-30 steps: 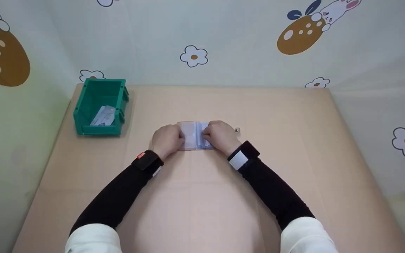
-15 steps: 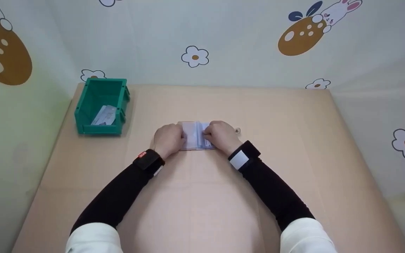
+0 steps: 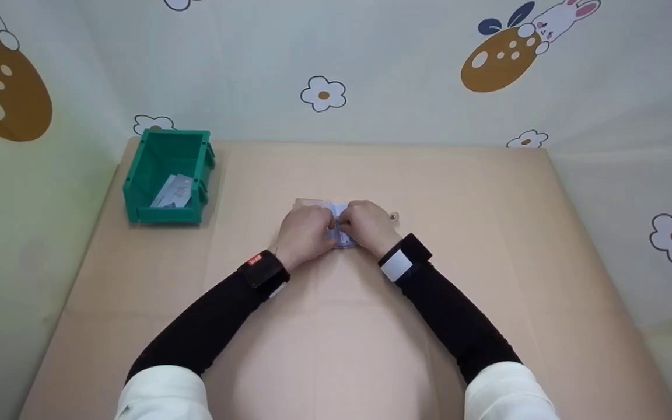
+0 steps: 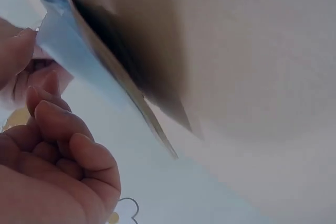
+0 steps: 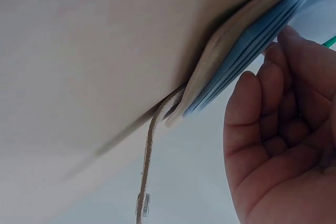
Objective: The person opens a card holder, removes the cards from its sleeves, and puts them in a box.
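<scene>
A small card holder [image 3: 311,202] with a tan cover and clear bluish sleeves lies spread at mid-table in the head view. My left hand [image 3: 307,232] reaches over its left half, fingers curled, thumb and forefinger at a sleeve [image 4: 79,51] near the middle. On the right half, my right hand [image 3: 369,226] pinches the sleeve edges, close to the left fingertips. The right wrist view shows the stacked sleeves [image 5: 252,38] beside curled right fingers [image 5: 244,100]. A thin strap [image 5: 148,156] with a metal snap sticks out from the cover. The hands hide much of the holder.
A green bin [image 3: 164,216] stands at the back left of the table [image 3: 458,175], with a few pale cards [image 3: 175,191] inside. Patterned cloth [image 3: 406,111] hangs behind and along both sides of the table.
My left hand has moved right, from the holder's left edge to its middle beside the right fingertips. The right hand stays in place.
</scene>
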`<state>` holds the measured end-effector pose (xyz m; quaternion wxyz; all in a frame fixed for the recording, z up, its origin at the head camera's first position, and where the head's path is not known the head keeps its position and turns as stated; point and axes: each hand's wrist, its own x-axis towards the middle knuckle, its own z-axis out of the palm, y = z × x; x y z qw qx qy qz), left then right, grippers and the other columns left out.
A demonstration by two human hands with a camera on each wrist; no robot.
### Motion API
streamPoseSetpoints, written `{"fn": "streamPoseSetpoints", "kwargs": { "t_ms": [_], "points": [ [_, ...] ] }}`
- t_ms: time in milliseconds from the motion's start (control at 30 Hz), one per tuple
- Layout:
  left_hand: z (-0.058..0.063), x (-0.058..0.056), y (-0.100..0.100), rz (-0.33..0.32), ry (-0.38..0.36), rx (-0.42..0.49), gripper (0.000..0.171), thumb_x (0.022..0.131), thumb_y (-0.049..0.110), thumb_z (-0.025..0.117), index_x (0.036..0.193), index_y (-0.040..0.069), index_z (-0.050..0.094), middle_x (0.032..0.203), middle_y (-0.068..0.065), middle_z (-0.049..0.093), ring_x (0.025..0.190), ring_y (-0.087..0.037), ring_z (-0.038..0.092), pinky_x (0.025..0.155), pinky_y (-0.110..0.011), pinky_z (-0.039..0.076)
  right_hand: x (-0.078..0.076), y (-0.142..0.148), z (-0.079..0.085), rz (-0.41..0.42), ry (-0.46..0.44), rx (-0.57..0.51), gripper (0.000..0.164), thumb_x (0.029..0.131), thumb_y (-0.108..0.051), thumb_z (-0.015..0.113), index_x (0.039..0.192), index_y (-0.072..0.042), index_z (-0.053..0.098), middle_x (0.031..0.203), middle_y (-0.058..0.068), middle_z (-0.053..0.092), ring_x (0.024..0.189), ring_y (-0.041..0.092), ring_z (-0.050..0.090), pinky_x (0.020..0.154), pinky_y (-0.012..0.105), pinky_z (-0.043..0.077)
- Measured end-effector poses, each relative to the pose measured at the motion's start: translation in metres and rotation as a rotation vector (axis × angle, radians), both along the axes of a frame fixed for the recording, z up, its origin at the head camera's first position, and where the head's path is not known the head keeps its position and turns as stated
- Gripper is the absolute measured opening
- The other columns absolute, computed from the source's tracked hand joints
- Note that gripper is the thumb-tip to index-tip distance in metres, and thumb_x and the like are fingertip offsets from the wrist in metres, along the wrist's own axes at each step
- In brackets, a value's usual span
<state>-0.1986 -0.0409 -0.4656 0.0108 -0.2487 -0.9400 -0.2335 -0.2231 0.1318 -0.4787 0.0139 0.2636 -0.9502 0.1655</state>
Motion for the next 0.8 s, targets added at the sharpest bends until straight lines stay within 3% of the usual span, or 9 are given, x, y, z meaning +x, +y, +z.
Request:
{"fn": "streamPoseSetpoints", "kwargs": {
  "t_ms": [133, 367, 800],
  "points": [
    [-0.0028, 0.001, 0.0047, -0.037, 0.037, -0.04, 0.021, 0.078, 0.02, 0.082, 0.083, 0.005, 0.067, 0.08, -0.007, 0.065, 0.076, -0.025, 0.061, 0.067, -0.043, 0.049, 0.0, -0.0004, -0.0003, 0.0, 0.008, 0.005, 0.015, 0.088, -0.021, 0.075, 0.077, -0.011, 0.078, 0.074, 0.006, 0.063, 0.07, 0.023, 0.06, 0.067, 0.039, 0.048],
    [-0.0067, 0.0009, 0.0064, -0.071, 0.073, -0.079, 0.015, 0.079, 0.014, 0.075, 0.077, 0.006, 0.062, 0.075, -0.009, 0.062, 0.072, -0.029, 0.06, 0.067, -0.045, 0.047, 0.0006, -0.001, 0.0002, -0.003, 0.003, 0.014, 0.009, 0.087, -0.019, 0.075, 0.083, -0.013, 0.08, 0.079, 0.006, 0.066, 0.076, 0.023, 0.064, 0.071, 0.038, 0.051],
    [-0.0071, 0.0033, 0.0046, -0.081, 0.087, -0.122, 0.016, 0.078, 0.013, 0.078, 0.087, 0.004, 0.068, 0.082, -0.011, 0.065, 0.081, -0.031, 0.062, 0.074, -0.047, 0.048, 0.0019, 0.0, 0.0009, 0.0, -0.004, -0.005, 0.008, 0.088, -0.013, 0.074, 0.091, -0.008, 0.08, 0.081, 0.007, 0.066, 0.079, 0.023, 0.064, 0.074, 0.036, 0.052]
  ]
}}
